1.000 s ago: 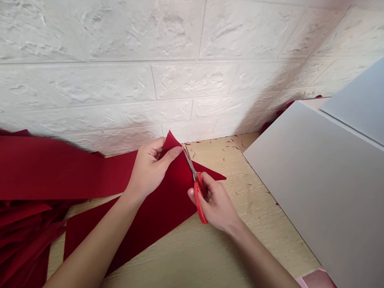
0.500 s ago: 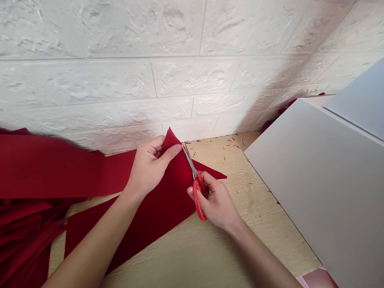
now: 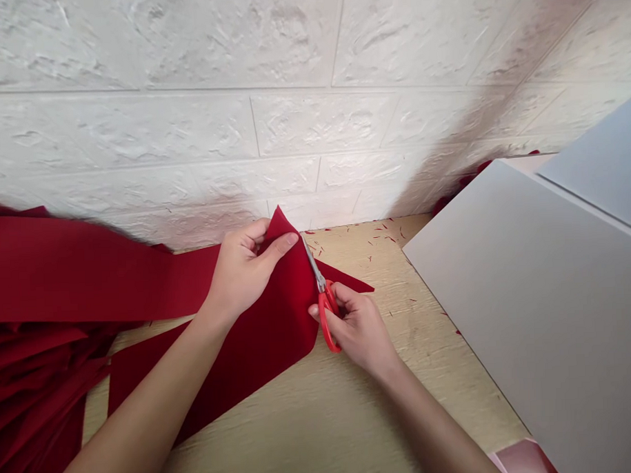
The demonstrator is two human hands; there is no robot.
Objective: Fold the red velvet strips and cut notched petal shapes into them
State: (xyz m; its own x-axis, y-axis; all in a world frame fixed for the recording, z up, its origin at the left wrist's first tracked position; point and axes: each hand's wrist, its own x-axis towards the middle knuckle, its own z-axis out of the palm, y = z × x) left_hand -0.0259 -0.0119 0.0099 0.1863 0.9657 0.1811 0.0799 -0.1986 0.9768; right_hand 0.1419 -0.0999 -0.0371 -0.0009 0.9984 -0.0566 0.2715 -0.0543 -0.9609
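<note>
My left hand point(image 3: 243, 272) pinches the raised upper corner of a dark red felt strip point(image 3: 270, 328) that lies across the wooden table point(image 3: 322, 415). My right hand point(image 3: 359, 327) grips red-handled scissors point(image 3: 322, 295). Their metal blades run up along the felt's right edge, the tip close to my left thumb. A small triangular flap of the felt pokes out to the right of the blades.
More red felt point(image 3: 63, 280) is heaped along the left side and against the white brick wall point(image 3: 290, 113). Large grey boards point(image 3: 545, 304) cover the right side of the table. Tiny red clippings point(image 3: 382, 237) are scattered near the wall. A pink object point(image 3: 523, 460) shows at the bottom right.
The scissors' blades have closed further along the felt and my right hand has crept up slightly. My left hand keeps its hold on the corner.
</note>
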